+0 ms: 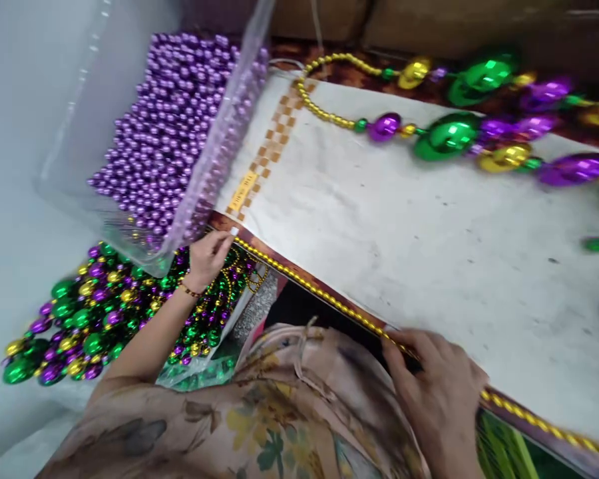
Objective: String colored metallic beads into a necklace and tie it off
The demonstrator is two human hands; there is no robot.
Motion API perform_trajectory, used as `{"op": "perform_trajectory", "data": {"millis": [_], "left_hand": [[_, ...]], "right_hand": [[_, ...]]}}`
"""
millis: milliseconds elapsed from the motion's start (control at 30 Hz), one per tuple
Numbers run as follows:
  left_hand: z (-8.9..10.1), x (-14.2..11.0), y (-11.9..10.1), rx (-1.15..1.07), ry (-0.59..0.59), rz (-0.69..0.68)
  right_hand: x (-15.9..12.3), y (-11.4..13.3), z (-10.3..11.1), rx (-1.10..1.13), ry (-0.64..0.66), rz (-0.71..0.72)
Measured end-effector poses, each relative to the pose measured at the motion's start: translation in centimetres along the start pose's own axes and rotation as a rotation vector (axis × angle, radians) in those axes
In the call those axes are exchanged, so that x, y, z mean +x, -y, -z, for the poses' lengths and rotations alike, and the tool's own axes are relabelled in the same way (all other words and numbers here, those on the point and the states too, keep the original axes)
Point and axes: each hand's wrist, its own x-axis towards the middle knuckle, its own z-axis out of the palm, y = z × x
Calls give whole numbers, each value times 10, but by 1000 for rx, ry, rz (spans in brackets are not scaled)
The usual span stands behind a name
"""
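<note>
A strand of small gold beads (309, 278) runs straight along the near edge of the table. At its left end my left hand (210, 256) is closed in a pinch, close below the clear bin. Farther right, my right hand (436, 379) lies over the strand with thumb and fingers closed around it, and the beads reappear beyond it toward the lower right corner. A finished-looking bead necklace (452, 136) in gold, green and purple lies across the far side of the table, its small gold loop at the left end.
A clear plastic bin (64, 143) of purple beads (174, 126) stands at the table's left end. Below it hangs a heap of green, gold and purple bead strands (94, 306). White paper (359, 193) with a checkered strip covers the tabletop. Brown boxes stand behind.
</note>
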Motion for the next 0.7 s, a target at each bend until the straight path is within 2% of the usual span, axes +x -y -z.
{"op": "perform_trajectory", "data": {"millis": [167,433,533,600,700], "left_hand": [[-2,2,-1,-24,-36,-96],[-1,-3,3,21,-35,-98],[3,1,-3,83,-54,-71],[3,9,-8,105,-71,-57],[-8,29,-18,99,-120,-128]], "right_hand": [[3,-4,0,-31,24,39],[4,-2,-5,7,18,-4],[3,0,0,141,12,-90],[1,-1,8,247,21,-209],[0,-6,21,388,22,-351]]}}
